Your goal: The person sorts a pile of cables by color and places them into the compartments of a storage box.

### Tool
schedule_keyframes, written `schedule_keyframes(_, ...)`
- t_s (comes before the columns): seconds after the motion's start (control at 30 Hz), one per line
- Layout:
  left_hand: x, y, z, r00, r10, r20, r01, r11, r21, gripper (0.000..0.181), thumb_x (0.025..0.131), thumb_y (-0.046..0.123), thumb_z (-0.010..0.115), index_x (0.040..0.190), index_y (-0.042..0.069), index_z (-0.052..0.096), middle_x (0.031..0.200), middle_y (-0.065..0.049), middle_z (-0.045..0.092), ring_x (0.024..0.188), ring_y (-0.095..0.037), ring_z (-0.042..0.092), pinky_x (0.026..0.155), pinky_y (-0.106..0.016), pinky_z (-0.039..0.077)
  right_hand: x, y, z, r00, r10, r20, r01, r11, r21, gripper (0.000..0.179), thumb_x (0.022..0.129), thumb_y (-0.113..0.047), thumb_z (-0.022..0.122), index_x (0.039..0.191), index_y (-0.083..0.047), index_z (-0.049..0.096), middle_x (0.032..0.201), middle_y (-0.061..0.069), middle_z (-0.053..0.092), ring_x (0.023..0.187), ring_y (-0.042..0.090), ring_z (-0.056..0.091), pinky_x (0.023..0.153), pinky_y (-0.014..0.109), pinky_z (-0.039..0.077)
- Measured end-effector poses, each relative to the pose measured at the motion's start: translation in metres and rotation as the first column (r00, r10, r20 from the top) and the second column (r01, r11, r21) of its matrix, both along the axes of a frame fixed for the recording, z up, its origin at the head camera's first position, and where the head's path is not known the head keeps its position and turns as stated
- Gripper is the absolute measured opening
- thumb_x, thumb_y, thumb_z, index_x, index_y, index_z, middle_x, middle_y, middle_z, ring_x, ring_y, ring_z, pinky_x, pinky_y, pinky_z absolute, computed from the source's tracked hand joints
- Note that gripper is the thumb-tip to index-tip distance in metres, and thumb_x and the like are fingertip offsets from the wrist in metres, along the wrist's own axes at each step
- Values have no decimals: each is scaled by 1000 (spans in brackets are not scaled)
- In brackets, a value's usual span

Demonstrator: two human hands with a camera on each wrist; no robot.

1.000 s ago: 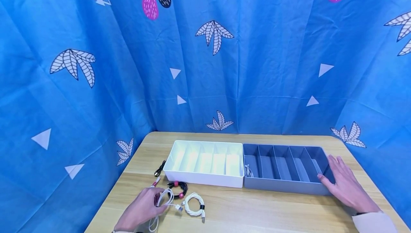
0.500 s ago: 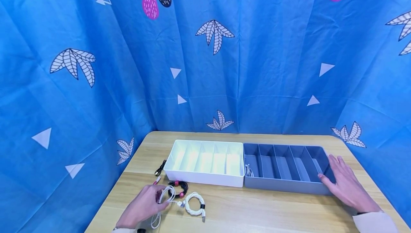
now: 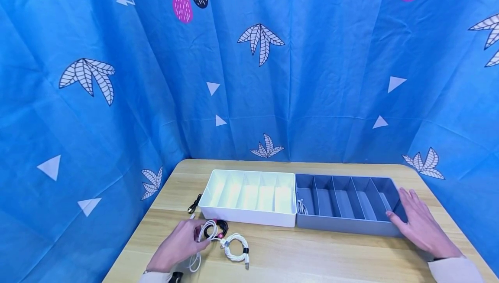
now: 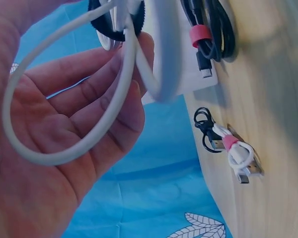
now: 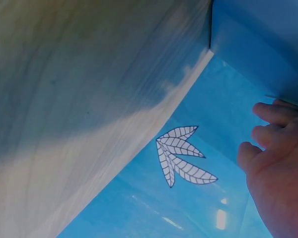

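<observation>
My left hand (image 3: pixel 177 245) holds a coiled white USB cable (image 4: pixel 69 156) between thumb and fingers, above the table. A black tie (image 4: pixel 120 25) binds the coil, and its loops hang beside the palm. From the head, the held cable overlaps a black cable coil (image 3: pixel 222 232) with pink ties. My right hand (image 3: pixel 421 224) rests at the right end of the grey divided box (image 3: pixel 343 226), its fingers spread loosely along that edge. Several fingers (image 5: pixel 270 134) show beside the box wall in the right wrist view.
A white divided box (image 3: pixel 249 217) adjoins the grey one. A pale cable (image 3: pixel 301 207) lies in the grey box's leftmost compartment. On the table are a white braided cable coil (image 3: pixel 234 257), a small black cable (image 3: pixel 193 205) and a white cable with a pink tie (image 4: pixel 231 144).
My left hand has shifted right and slightly away from me, carrying the white USB cable over toward the black coil. My right hand stays at the grey box.
</observation>
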State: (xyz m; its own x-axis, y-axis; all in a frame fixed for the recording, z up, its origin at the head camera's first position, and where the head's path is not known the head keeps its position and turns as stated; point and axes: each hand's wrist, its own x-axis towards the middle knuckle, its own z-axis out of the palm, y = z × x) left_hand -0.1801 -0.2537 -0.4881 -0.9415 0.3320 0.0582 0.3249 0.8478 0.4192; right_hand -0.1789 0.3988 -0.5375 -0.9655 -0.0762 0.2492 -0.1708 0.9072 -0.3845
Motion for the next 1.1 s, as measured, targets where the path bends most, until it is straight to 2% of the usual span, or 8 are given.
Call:
schedule_keyframes(0.33, -3, 5, 0, 1000, -11, -14, 11, 1000, 10, 17, 79, 27, 78, 86, 16, 66, 64, 10, 50, 54, 2, 43, 47, -17, 37, -2, 0, -1, 1000, -3, -8, 3, 1000, 4, 87, 100, -41, 49, 155, 6, 0, 158, 37, 5, 150, 43, -17, 119, 57, -21)
schedule_keyframes(0.57, -6, 7, 2, 1000, -11, 3, 11, 1000, 14, 24, 79, 28, 78, 95, 13, 68, 63, 10, 51, 53, 1, 44, 45, -18, 37, -1, 0, 1, 1000, -8, 10, 8, 1000, -1, 88, 100, -43, 48, 154, 7, 1, 158, 38, 7, 150, 45, -16, 118, 62, -18)
schedule_keyframes(0.83, -8, 13, 9, 1000, -18, 8, 19, 1000, -11, 18, 81, 31, 78, 93, 23, 67, 60, 11, 46, 52, 0, 43, 45, -18, 35, 0, -1, 1, 1000, -2, 3, 2, 1000, 5, 87, 100, -42, 49, 154, 8, 2, 157, 38, 7, 149, 43, -18, 118, 63, -17)
schedule_keyframes(1.0, -9, 16, 12, 1000, -25, 1, 25, 1000, -13, 15, 81, 29, 77, 87, 22, 65, 60, 11, 48, 53, -1, 44, 46, -18, 37, -1, 1, 0, 1000, 6, -10, -6, 1000, 10, 87, 100, -42, 49, 154, 8, 2, 158, 38, 7, 149, 47, -14, 118, 58, -21)
schedule_keyframes(1.1, -10, 18, 13, 1000, -23, -4, 23, 1000, 0, 15, 80, 28, 78, 85, 23, 64, 59, 10, 47, 52, -1, 43, 45, -19, 36, -2, 2, -1, 1000, 5, -6, -5, 1000, 6, 88, 100, -44, 48, 154, 7, 1, 157, 38, 7, 149, 46, -16, 118, 58, -22)
